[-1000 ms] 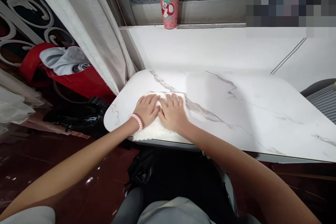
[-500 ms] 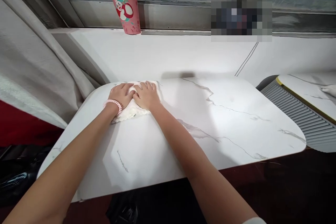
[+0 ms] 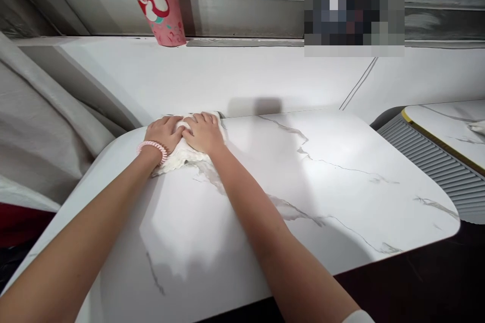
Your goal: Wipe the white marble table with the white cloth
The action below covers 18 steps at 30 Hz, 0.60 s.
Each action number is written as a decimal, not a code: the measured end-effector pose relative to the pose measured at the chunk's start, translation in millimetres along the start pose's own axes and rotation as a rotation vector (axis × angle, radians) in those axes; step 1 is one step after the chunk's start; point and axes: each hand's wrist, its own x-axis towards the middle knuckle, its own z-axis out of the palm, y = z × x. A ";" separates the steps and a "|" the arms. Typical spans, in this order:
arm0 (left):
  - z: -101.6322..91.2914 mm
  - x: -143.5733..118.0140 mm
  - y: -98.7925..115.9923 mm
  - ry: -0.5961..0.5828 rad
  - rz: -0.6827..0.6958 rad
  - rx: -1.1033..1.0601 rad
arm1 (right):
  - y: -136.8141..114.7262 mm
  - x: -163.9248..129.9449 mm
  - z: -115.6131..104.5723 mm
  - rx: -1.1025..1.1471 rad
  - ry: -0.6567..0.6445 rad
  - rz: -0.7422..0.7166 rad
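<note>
A crumpled white cloth [image 3: 177, 155] lies on the marble-patterned white table [image 3: 341, 181], at its back left edge against the wall. My left hand [image 3: 163, 132], with a pink coiled band [image 3: 152, 149] round the wrist, presses flat on the cloth's left part. Beside it, my right hand [image 3: 204, 131] rests palm down on the cloth, fingers stretched forward. The two thumbs meet or nearly meet at the middle. Both palms and much of the cloth's middle are hidden under the hands.
On the window ledge above stands a pink paper cup [image 3: 157, 5] with a cartoon print. A grey curtain [image 3: 41, 121] hangs close by the table's left end. To the right is a ribbed grey unit with a marble-patterned top [image 3: 447, 121]. Thin cords [image 3: 358, 83] run down the wall.
My hands and the cloth have slid a little towards the table's back edge, so that the cloth now reaches the wall. The view has shifted nearer to the table.
</note>
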 end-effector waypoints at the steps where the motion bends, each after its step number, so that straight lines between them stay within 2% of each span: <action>1: 0.0 2.7 0.7 -0.005 -0.001 0.003 | 2.2 1.9 1.3 0.004 0.012 -0.002; 5: 0.1 10.3 3.8 -0.020 -0.004 0.017 | 8.8 6.8 3.3 0.021 0.033 -0.008; 14: 1.9 14.2 2.6 -0.033 -0.016 0.006 | 11.2 6.3 -2.8 0.023 -0.015 -0.010; 18: 6.2 9.8 3.4 0.004 0.072 0.033 | 10.9 -6.5 -6.3 -0.005 0.020 -0.005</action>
